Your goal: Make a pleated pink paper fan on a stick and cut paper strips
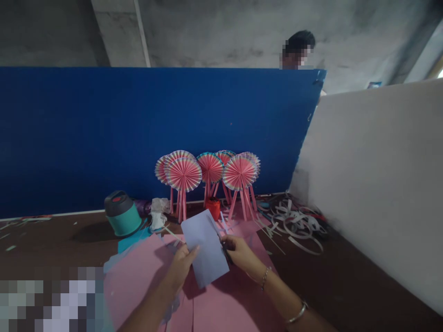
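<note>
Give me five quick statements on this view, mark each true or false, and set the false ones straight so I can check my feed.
1. The left hand holds a pale sheet. True.
2. The right hand is far from the sheet. False: the right hand is at the sheet's right-hand edge.
3. Pleated paper fans stand in front of the blue panel. True.
4. The teal-and-grey container is to the right of the fans in the view. False: the container is to their left.
5. A pile of curled strips lies to the right of the fans in the view. True.
</note>
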A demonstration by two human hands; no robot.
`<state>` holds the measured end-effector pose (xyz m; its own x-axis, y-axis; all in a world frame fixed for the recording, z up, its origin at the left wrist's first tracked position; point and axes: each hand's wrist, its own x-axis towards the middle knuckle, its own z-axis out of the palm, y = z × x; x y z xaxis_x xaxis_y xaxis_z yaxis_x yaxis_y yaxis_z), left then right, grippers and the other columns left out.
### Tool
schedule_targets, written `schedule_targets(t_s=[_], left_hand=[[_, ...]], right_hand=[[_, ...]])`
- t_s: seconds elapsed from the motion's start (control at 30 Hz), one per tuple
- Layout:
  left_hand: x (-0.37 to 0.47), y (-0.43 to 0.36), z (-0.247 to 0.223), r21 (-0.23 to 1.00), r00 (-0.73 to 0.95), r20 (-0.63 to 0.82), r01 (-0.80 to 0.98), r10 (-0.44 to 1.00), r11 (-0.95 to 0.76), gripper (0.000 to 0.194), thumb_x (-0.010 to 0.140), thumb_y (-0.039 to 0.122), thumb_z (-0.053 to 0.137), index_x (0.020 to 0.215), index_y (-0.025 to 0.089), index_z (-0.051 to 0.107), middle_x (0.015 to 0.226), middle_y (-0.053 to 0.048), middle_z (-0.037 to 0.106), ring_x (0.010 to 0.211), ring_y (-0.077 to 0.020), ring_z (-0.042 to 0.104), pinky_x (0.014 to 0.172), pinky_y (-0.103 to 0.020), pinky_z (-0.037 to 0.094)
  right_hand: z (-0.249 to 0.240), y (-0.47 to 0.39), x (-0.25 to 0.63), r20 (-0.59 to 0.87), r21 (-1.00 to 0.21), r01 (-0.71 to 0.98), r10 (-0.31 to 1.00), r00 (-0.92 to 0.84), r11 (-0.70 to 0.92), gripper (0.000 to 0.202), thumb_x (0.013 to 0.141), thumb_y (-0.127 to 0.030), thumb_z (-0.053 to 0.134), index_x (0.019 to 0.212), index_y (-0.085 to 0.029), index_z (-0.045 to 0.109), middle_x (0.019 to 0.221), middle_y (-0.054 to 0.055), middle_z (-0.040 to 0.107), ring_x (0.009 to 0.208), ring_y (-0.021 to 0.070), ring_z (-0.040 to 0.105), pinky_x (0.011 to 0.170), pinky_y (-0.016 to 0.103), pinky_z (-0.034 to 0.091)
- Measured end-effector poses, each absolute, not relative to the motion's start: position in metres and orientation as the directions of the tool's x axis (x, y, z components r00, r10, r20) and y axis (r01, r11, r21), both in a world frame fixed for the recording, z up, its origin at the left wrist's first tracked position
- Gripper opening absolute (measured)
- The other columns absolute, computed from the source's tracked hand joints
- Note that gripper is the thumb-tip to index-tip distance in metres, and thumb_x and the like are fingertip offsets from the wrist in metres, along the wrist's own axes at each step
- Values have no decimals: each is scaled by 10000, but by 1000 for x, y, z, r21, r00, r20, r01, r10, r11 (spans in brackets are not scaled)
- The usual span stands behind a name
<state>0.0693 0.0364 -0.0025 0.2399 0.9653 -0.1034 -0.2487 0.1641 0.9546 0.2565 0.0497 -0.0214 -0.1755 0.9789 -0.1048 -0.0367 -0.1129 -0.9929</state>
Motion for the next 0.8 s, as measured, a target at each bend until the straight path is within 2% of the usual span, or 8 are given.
schedule_targets(t_s=[0.2, 0.57, 0.8], left_hand=[[72, 34, -4, 950, 267, -126, -246, 955, 194, 433, 640, 491, 769, 928, 171, 715, 919, -82, 754, 980, -293, 652, 900, -394, 471], [74, 38, -1, 923, 300, -120, -316, 946, 217, 482, 632, 484, 777, 982, 162, 699, 1017, -102, 741, 1083, -302, 617, 974, -416, 430], [74, 37, -2, 923, 292, -143, -306, 946, 234, 478, 621, 489, 784, 958, 161, 700, 1019, -104, 740, 1079, -305, 617, 957, -407, 440]], right_hand=[[-18, 52, 256, -49, -996, -69, 985, -164, -61, 284, 580, -373, 735, 740, -179, 604, 588, -34, 596, 519, 110, 515, 498, 228, 389], [-22, 62, 257, -24, -997, -71, 989, -149, -35, 289, 573, -374, 748, 750, -178, 630, 606, -27, 619, 592, 147, 572, 554, 253, 437], [-23, 65, 258, 1, -999, -41, 985, -174, -6, 285, 582, -385, 737, 751, -178, 637, 646, -7, 645, 625, 165, 595, 590, 277, 465]])
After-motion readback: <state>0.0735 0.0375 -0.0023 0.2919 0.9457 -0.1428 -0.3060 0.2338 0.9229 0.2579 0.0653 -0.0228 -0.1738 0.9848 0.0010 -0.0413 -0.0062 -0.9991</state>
